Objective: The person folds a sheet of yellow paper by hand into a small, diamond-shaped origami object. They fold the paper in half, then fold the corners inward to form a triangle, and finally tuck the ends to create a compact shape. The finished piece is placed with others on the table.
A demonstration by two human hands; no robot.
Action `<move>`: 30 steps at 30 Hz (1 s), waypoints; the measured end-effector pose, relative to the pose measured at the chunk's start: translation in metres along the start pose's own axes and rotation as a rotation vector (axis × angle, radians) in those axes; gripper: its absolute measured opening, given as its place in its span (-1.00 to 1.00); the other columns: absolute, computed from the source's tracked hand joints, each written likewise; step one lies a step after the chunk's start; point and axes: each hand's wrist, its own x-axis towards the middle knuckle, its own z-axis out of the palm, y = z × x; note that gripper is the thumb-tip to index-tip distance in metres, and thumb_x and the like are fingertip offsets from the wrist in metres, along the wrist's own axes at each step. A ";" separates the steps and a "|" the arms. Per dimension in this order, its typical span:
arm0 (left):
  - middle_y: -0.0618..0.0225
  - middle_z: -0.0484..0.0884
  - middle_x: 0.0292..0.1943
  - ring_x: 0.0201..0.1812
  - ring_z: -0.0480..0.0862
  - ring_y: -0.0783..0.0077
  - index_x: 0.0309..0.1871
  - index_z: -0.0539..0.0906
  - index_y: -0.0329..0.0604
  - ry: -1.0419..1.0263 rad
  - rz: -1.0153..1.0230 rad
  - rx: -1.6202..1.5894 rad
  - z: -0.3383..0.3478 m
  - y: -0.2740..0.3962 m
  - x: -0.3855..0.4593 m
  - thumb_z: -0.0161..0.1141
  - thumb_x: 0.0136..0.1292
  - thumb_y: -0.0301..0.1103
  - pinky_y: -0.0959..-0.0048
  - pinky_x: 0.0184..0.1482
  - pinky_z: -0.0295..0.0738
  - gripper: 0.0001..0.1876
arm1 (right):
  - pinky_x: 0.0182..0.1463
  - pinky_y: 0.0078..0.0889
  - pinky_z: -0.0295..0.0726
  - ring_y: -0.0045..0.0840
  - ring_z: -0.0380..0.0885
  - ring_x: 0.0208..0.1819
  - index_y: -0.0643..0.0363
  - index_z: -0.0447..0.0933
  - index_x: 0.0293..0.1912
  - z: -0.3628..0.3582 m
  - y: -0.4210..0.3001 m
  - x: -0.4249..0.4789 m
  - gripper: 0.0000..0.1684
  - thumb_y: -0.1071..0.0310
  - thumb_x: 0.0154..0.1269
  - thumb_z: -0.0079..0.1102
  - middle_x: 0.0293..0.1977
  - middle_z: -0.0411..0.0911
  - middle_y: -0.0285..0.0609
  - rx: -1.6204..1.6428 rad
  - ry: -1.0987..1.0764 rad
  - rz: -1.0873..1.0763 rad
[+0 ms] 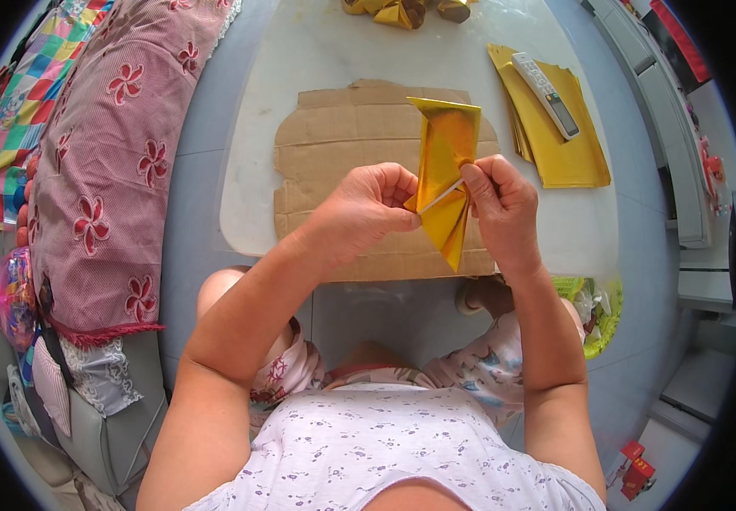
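Observation:
A sheet of gold foil paper (449,137), partly folded, is held up between both hands above a piece of brown cardboard (348,134). My left hand (374,198) pinches its left edge between thumb and fingers. On the other side, my right hand (502,198) grips the right edge with thumb and bent forefinger. A pale strip of the paper's edge runs slantwise from one thumb to the other. Below that strip the foil narrows into a creased point; the upper part is broader, with a folded flap across its top.
The cardboard lies on a pale table (253,160). At the right is a stack of gold foil sheets (572,153) with a white remote control (546,96) on it. Folded gold pieces (400,13) sit at the far edge. A yellow-green basket (610,326) stands below right; a covered sofa (119,160) is left.

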 end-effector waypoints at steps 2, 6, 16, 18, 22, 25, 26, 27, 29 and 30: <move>0.35 0.66 -0.20 -0.17 0.63 0.54 -0.09 0.61 -0.28 -0.009 -0.023 -0.024 0.001 0.005 -0.001 0.30 0.16 -0.55 0.53 -0.06 0.53 -0.76 | -0.46 -0.61 0.34 -0.76 0.25 -0.51 0.29 0.48 -0.34 0.002 0.000 0.000 -0.82 0.39 0.38 0.18 -0.60 0.36 -0.36 0.098 -0.057 0.070; 0.35 0.68 -0.16 -0.17 0.64 0.54 -0.05 0.63 -0.29 0.005 -0.013 -0.183 0.003 0.004 0.003 0.31 0.20 -0.51 0.52 -0.07 0.53 -0.75 | -0.46 -0.61 0.33 -0.77 0.26 -0.51 0.28 0.48 -0.33 0.008 0.005 -0.005 -0.83 0.40 0.37 0.19 -0.58 0.37 -0.37 0.107 -0.155 0.053; 0.39 0.71 -0.24 -0.25 0.64 0.58 -0.10 0.68 -0.23 0.191 0.121 -0.158 0.009 0.001 0.003 0.30 0.21 -0.50 0.55 -0.18 0.51 -0.81 | -0.47 -0.63 0.30 -0.79 0.25 -0.50 0.28 0.48 -0.36 0.009 0.003 -0.008 -0.81 0.40 0.35 0.22 -0.56 0.37 -0.43 0.167 -0.322 0.149; 0.40 0.71 -0.24 -0.27 0.64 0.58 -0.10 0.68 -0.22 0.221 0.143 -0.173 0.008 0.005 0.003 0.30 0.21 -0.51 0.55 -0.20 0.51 -0.81 | -0.48 -0.61 0.30 -0.80 0.25 -0.51 0.29 0.48 -0.37 0.008 0.008 -0.010 -0.80 0.39 0.34 0.22 -0.57 0.37 -0.43 0.148 -0.375 0.164; 0.39 0.72 -0.23 -0.26 0.65 0.58 -0.12 0.68 -0.23 0.298 0.226 -0.134 -0.002 0.011 0.005 0.29 0.21 -0.52 0.55 -0.18 0.51 -0.83 | -0.48 -0.58 0.32 -0.78 0.25 -0.53 0.29 0.48 -0.38 0.009 0.004 -0.015 -0.82 0.40 0.30 0.23 -0.62 0.34 -0.35 0.079 -0.478 0.226; 0.38 0.72 -0.23 -0.26 0.65 0.59 -0.13 0.68 -0.25 0.343 0.293 -0.165 -0.008 0.017 0.005 0.28 0.22 -0.52 0.56 -0.16 0.52 -0.84 | -0.48 -0.53 0.34 -0.75 0.27 -0.54 0.28 0.49 -0.38 0.010 0.004 -0.016 -0.84 0.41 0.27 0.23 -0.63 0.34 -0.29 -0.036 -0.533 0.191; 0.38 0.72 -0.24 -0.27 0.64 0.59 -0.13 0.68 -0.26 0.351 0.307 -0.183 -0.008 0.019 0.005 0.27 0.22 -0.52 0.56 -0.16 0.52 -0.85 | -0.47 -0.52 0.36 -0.74 0.29 -0.54 0.28 0.49 -0.38 0.009 0.005 -0.016 -0.84 0.41 0.26 0.22 -0.63 0.34 -0.27 -0.079 -0.550 0.166; 0.38 0.71 -0.25 -0.27 0.64 0.60 -0.13 0.68 -0.28 0.363 0.320 -0.201 -0.009 0.021 0.005 0.27 0.23 -0.52 0.56 -0.15 0.53 -0.85 | -0.47 -0.51 0.37 -0.73 0.30 -0.54 0.28 0.50 -0.37 0.007 0.005 -0.015 -0.85 0.41 0.25 0.22 -0.63 0.35 -0.25 -0.121 -0.569 0.141; 0.37 0.72 -0.25 -0.27 0.65 0.58 -0.13 0.68 -0.28 0.394 0.305 -0.170 -0.016 0.021 0.005 0.27 0.23 -0.51 0.55 -0.16 0.53 -0.85 | -0.44 -0.51 0.40 -0.71 0.34 -0.52 0.28 0.52 -0.35 0.000 -0.002 -0.011 -0.84 0.38 0.27 0.23 -0.61 0.40 -0.26 -0.186 -0.628 0.152; 0.37 0.72 -0.25 -0.27 0.66 0.57 -0.13 0.68 -0.28 0.407 0.298 -0.153 -0.018 0.021 0.006 0.27 0.23 -0.50 0.55 -0.16 0.54 -0.85 | -0.42 -0.51 0.42 -0.70 0.37 -0.51 0.28 0.53 -0.33 -0.004 -0.003 -0.010 -0.83 0.36 0.28 0.23 -0.60 0.43 -0.26 -0.220 -0.655 0.157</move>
